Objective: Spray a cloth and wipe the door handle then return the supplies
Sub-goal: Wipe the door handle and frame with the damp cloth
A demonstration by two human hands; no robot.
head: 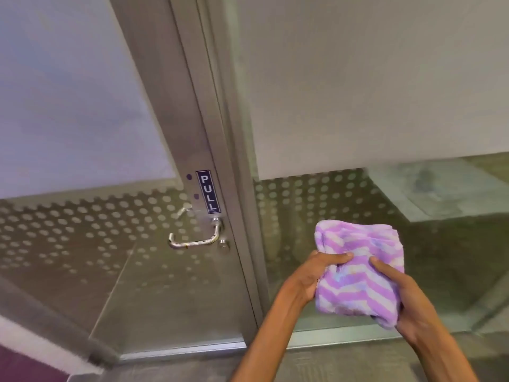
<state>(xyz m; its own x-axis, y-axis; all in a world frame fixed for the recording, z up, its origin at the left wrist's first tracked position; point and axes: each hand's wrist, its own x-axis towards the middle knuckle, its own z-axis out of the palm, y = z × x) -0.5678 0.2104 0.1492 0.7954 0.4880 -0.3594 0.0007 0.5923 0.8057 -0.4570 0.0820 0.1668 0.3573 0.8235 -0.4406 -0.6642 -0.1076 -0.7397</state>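
A folded cloth (360, 260) with purple and white stripes is held in front of me, right of the door. My left hand (311, 277) grips its left edge, thumb on top. My right hand (405, 304) holds its lower right side. The chrome lever door handle (192, 241) sits on the metal door frame to the left of the cloth, under a dark "PULL" label (208, 191). Neither hand touches the handle. No spray bottle is in view.
The glass door (82, 230) has a frosted upper pane and a dotted band. A small keyhole cylinder (223, 244) sits right of the handle. A fixed glass panel (344, 202) stands behind the cloth. A purple surface (16, 368) shows at the lower left.
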